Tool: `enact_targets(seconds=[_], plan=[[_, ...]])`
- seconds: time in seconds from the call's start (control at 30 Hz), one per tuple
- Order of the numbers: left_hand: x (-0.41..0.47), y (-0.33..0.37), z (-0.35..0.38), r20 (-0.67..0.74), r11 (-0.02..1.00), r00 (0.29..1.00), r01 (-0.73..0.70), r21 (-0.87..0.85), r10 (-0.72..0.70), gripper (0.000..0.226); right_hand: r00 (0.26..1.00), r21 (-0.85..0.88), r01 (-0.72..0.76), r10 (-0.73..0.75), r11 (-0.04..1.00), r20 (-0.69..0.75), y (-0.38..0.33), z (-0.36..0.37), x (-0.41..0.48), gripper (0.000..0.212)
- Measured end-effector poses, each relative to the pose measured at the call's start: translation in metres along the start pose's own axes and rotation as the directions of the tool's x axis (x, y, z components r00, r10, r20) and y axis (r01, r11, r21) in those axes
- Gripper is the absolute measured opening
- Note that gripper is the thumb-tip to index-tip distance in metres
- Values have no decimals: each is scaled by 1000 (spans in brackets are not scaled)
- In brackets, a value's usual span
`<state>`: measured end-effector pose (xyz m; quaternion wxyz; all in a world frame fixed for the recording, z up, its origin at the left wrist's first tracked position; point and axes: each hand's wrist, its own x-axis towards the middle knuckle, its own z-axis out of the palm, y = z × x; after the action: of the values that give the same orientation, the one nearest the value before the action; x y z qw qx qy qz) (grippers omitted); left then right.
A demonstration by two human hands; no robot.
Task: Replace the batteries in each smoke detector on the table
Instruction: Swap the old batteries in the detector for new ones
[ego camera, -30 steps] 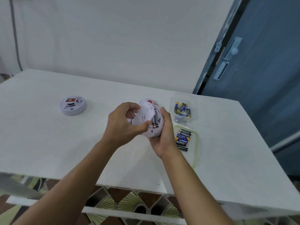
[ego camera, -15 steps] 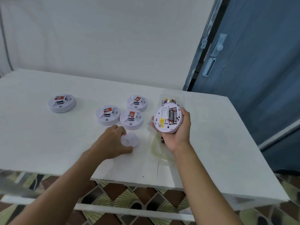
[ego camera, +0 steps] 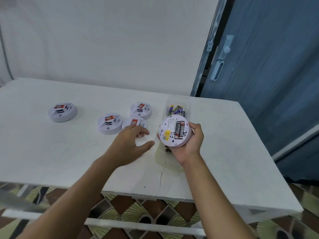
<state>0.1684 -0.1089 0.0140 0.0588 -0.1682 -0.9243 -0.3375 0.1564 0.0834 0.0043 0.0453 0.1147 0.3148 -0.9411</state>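
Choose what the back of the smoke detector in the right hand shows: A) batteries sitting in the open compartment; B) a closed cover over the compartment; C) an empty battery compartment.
A: the smoke detector held in the right hand has its back uncovered, with dark batteries lying side by side in it.

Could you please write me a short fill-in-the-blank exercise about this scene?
The right hand grips a smoke detector whose open compartment shows Eveready ___.
___ other detectors lie on the table.
The left hand, fingers relaxed, holds ___.
Missing words: batteries; four; nothing.
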Motion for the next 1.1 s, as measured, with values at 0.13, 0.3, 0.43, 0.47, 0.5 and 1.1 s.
enact_targets(seconds=[0.13,0.3,0.43,0.47,0.5,1.1], plan=[[2,38,11,-60,988,993,-110,-106,104,31,998,-13,26,-26,1000,-55,3,0,-2,46],[10,57,24,-26,986,989,-149,-77,147,39,999,-67,37,-39,997,-19,0,1,-10,40],[14,61,28,-68,980,983,-175,-93,169,36,998,-109,58,-58,992,2,-3,1,-11,39],[15,62,29,-78,979,981,-183,-93,176,36,998,-116,64,-64,991,6,-3,1,-11,39],[16,62,30,-86,978,980,-188,-92,180,35,997,-127,71,-71,989,5,-3,1,-11,39],[42,74,46,-6,969,985,-170,-180,172,17,997,-197,75,-80,977,-15,-21,-14,-12,33]])
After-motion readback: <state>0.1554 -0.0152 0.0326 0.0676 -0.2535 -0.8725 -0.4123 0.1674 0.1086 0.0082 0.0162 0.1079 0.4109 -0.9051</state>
